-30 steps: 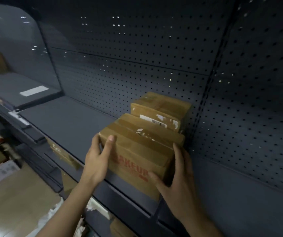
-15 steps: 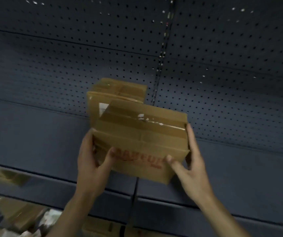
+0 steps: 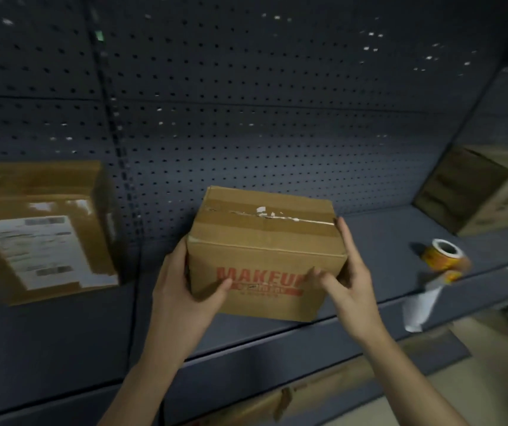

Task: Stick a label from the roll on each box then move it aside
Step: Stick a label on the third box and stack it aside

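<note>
A brown cardboard box (image 3: 265, 238) with red print on its front and tape along its top sits at the middle of the dark shelf (image 3: 378, 238). My left hand (image 3: 185, 290) grips its left side, thumb on the front face. My right hand (image 3: 348, 278) grips its right side, fingers up the side and thumb on the front. A label roll (image 3: 444, 256) with yellow-orange labels lies on the shelf to the right, a white strip hanging over the edge.
A second cardboard box (image 3: 37, 235) bearing a white shipping label stands at the left of the shelf. Another box (image 3: 477, 195) sits at the far right. A perforated back panel (image 3: 246, 103) rises behind. More cardboard shows below the shelf.
Both hands have carried the printed box rightward along the shelf, away from the other box. The view has swung right, bringing the label roll into sight.
</note>
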{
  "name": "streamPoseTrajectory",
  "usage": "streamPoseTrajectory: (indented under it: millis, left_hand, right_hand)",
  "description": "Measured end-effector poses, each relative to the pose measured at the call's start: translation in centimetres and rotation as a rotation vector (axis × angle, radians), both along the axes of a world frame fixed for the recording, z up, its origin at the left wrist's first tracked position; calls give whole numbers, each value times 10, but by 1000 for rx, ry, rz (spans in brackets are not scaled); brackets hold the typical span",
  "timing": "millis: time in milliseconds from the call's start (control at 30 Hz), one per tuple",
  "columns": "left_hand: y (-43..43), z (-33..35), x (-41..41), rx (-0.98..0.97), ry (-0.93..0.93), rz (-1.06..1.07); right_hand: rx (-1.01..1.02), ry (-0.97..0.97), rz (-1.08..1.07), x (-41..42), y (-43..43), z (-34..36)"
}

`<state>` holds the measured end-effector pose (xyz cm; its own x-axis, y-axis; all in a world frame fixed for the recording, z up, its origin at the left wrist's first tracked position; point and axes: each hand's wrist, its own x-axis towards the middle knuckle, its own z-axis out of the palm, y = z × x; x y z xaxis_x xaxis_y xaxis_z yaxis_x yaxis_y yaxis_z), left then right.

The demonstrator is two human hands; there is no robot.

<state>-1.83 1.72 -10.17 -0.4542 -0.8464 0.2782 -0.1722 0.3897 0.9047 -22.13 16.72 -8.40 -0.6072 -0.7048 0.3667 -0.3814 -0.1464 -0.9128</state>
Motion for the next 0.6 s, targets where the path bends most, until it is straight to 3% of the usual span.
streamPoseTrajectory:
  millis: [600]
  left_hand:
    - [88, -5, -211, -25, 44, 7]
  right_hand:
    - [104, -59, -36, -198, 89, -16]
